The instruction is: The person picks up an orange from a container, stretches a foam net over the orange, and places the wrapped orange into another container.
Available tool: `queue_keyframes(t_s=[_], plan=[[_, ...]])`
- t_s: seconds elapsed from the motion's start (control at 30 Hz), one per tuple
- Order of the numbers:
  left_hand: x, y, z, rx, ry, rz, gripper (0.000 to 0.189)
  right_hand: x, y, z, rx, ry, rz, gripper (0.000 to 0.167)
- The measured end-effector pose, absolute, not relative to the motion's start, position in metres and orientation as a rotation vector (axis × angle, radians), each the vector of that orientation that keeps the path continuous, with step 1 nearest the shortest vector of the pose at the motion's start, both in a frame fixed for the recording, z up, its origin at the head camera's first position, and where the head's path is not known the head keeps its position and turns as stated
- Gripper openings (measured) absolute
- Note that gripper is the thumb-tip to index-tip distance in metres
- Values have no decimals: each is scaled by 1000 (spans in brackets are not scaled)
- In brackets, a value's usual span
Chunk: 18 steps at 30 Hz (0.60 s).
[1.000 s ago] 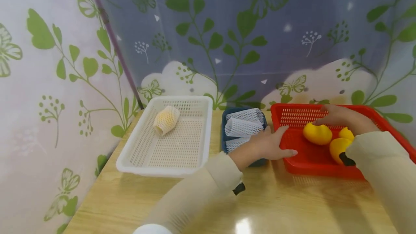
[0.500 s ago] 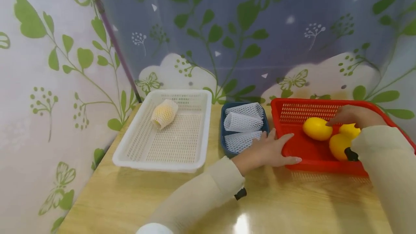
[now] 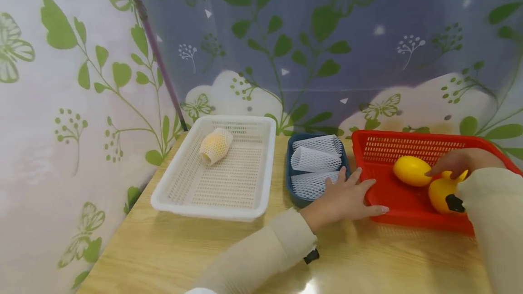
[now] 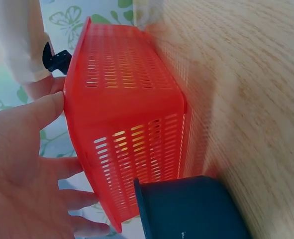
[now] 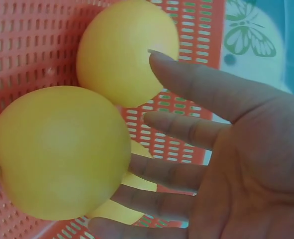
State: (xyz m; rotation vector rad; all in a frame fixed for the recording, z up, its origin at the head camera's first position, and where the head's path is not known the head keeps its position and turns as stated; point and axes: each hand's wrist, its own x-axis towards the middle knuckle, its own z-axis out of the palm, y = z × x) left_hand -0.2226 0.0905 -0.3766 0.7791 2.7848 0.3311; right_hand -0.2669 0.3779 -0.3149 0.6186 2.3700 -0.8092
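My right hand [image 3: 466, 161] reaches into the red basket [image 3: 408, 216] above smooth, oval yellow fruits. In the right wrist view its fingers are extended; the thumb overlaps one yellow fruit [image 5: 122, 55], and the lower fingertips lie at the side of a larger-looking one [image 5: 59, 152]. Parts of more yellow fruit show behind these fingers. My left hand [image 3: 345, 198] is spread over the gap between the blue container and the red basket. In the left wrist view its thumb and fingertips rest along the basket's rim [image 4: 73, 117].
A blue container [image 3: 289, 180] holds several white foam net sleeves [image 3: 316, 159]. Further left, a white basket [image 3: 224, 192] holds a yellow fruit in a foam net [image 3: 216, 146]. Everything stands on a wooden table [image 3: 163, 248] before a patterned curtain [image 3: 302, 71].
My right hand has shifted right, off the left-hand fruit toward the others. The left hand has moved slightly toward the front, its fingers now more spread, uncovering more of the blue container.
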Motion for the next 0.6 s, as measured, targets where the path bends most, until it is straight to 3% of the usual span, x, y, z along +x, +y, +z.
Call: queue_keyframes(t_s=[0.13,0.37,0.6], plan=[[-222,96,-374,784,2793,333,71,-244,358,-305,863,2412,-977,86],[-221,91,-377,778,2785,367,72,-233,345,-311,1074,2334,-1201,92],[-219,90,-381,781,2774,428,72,-233,344,-312,1030,2282,-1127,84]])
